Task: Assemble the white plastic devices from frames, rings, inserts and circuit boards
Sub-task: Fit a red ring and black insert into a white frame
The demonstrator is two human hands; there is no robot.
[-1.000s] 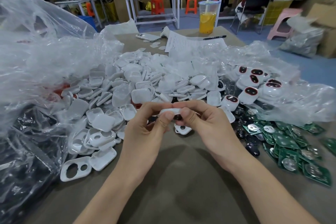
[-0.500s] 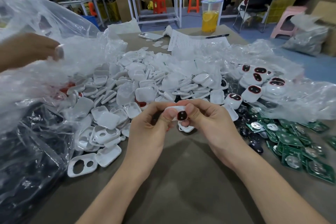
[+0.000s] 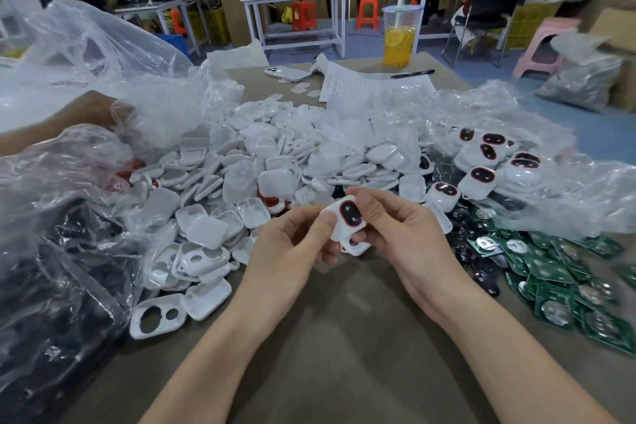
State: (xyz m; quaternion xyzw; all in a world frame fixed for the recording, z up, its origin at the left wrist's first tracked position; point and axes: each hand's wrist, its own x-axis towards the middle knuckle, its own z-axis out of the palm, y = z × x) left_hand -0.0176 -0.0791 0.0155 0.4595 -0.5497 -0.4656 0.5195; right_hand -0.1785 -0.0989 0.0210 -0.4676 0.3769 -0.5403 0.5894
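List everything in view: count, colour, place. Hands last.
held device: one, white, red-ringed black face, between both hands
shells: many, white, piled mid-table
finished devices: several, white, red-ringed, right, on plastic
circuit boards: many, green, near right
plastic bags: clear, left and right
phone: one, white, far side
paper: one, white, far side
pen: one, black, at paper's far edge
drink cup: one, orange, far edge
another person's hand: one, at left bag
left hand: pinches held device
right hand: pinches held device
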